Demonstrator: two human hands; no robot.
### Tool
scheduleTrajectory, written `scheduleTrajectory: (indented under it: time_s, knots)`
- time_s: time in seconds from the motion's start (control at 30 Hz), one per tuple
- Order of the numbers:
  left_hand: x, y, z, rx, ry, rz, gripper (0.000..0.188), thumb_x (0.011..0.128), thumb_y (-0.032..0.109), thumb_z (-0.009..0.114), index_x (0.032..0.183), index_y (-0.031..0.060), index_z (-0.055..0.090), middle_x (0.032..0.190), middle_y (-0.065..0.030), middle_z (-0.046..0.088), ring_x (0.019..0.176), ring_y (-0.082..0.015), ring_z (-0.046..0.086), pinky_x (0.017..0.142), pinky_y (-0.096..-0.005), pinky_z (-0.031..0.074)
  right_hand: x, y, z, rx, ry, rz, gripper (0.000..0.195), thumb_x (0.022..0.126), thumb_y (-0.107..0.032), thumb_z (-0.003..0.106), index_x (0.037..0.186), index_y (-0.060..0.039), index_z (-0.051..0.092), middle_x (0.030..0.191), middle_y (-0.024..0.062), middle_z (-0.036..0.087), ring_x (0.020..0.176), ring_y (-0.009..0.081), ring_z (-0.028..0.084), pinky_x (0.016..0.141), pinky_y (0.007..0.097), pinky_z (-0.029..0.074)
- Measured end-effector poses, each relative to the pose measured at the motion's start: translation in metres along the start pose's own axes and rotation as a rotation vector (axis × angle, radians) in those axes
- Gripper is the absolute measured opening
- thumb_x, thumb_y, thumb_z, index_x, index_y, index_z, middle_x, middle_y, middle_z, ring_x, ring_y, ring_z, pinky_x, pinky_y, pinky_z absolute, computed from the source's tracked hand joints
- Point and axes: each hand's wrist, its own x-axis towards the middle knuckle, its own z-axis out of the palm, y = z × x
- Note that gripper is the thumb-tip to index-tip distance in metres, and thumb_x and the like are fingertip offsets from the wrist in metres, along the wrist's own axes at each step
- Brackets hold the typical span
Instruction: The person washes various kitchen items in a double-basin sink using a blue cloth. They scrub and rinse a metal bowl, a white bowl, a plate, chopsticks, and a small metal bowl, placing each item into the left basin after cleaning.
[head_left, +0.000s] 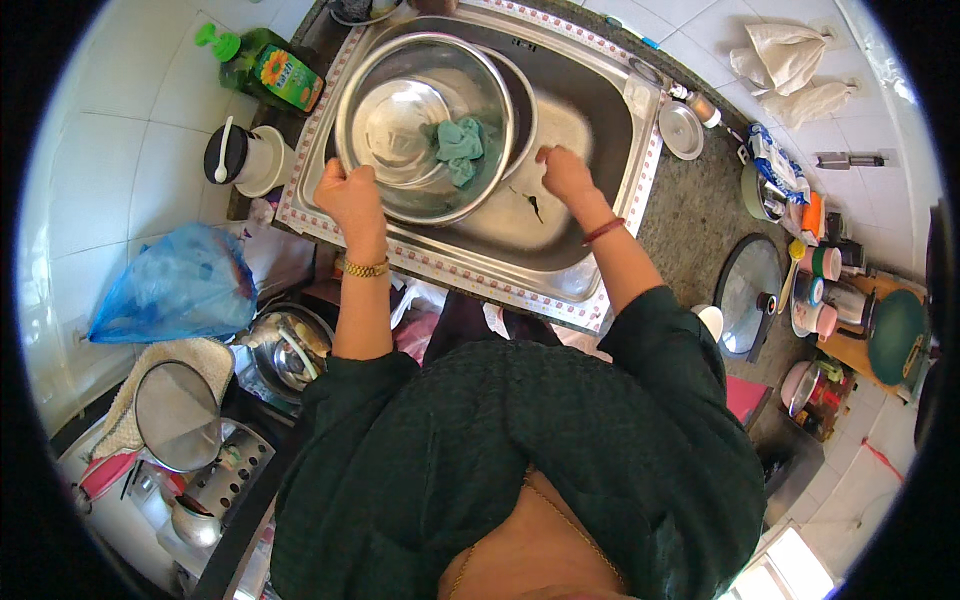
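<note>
My left hand (349, 201) grips the near-left rim of a large stainless steel bowl (499, 90), thumb over the edge. A wet-looking green cloth (460, 144) lies crumpled on the right side inside it. Another round metal vessel (527, 97) shows partly beneath the bowl, mostly hidden. Both are in the left part of a steel sink (577, 255). Over the sink's middle, my right hand (568, 176) has its fingers curled in, apart from the bowl; no object shows in it. A thin dark scrap (534, 208) lies on the sink floor below.
A green soap pump bottle (277, 71) and a black-lidded container with a white spoon (232, 155) stand left. On the right stone counter (682, 210) are a small metal lid (681, 130) and a glass pan lid (746, 296). A blue plastic bag (180, 285) hangs lower left.
</note>
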Motion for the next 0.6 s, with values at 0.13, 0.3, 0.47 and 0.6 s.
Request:
scheduleTrajectory:
  time_s: [0.13,0.3,0.47,0.6]
  knots:
    - [0.004,0.02,-0.009,-0.029,0.043,-0.084,0.019,0.064,-0.009,0.048,0.078,-0.0054,0.06,0.074,-0.0037,0.06,0.063,-0.0099,0.052,0.059,-0.022,0.042,-0.005,0.022,0.071,-0.238,-0.303,0.004,0.029,0.08,-0.004,0.05,0.109,-0.0061,0.051,0.107,0.0202,0.05,0.09,0.0358,0.059,0.074,0.0417,0.051]
    - [0.008,0.029,-0.025,-0.012,0.067,-0.112,0.02,0.063,-0.011,0.047,0.078,-0.0051,0.058,0.078,-0.0037,0.06,0.064,-0.0101,0.052,0.06,-0.0221,0.042,-0.013,0.022,0.121,-0.164,-0.19,0.065,0.032,0.077,0.0,0.052,0.109,-0.0032,0.047,0.102,0.0208,0.05,0.08,0.0361,0.062,0.069,0.0412,0.053]
    - [0.018,0.028,-0.034,0.011,0.053,-0.092,0.019,0.063,-0.011,0.046,0.078,-0.0053,0.057,0.079,-0.0037,0.06,0.066,-0.0105,0.053,0.063,-0.021,0.042,-0.004,0.035,0.153,-0.203,-0.252,0.081,0.01,0.075,-0.001,0.054,0.084,-0.0023,0.058,0.091,0.0195,0.059,0.08,0.0345,0.062,0.07,0.0411,0.052]
    - [0.023,0.025,-0.036,-0.029,0.044,-0.121,0.025,0.062,-0.012,0.045,0.082,-0.006,0.058,0.081,-0.0051,0.061,0.069,-0.0122,0.055,0.066,-0.0225,0.044,0.006,0.039,0.143,0.316,0.127,0.355,0.007,0.071,-0.004,0.059,0.078,-0.0023,0.061,0.075,0.0167,0.063,0.075,0.0309,0.063,0.068,0.0389,0.05]
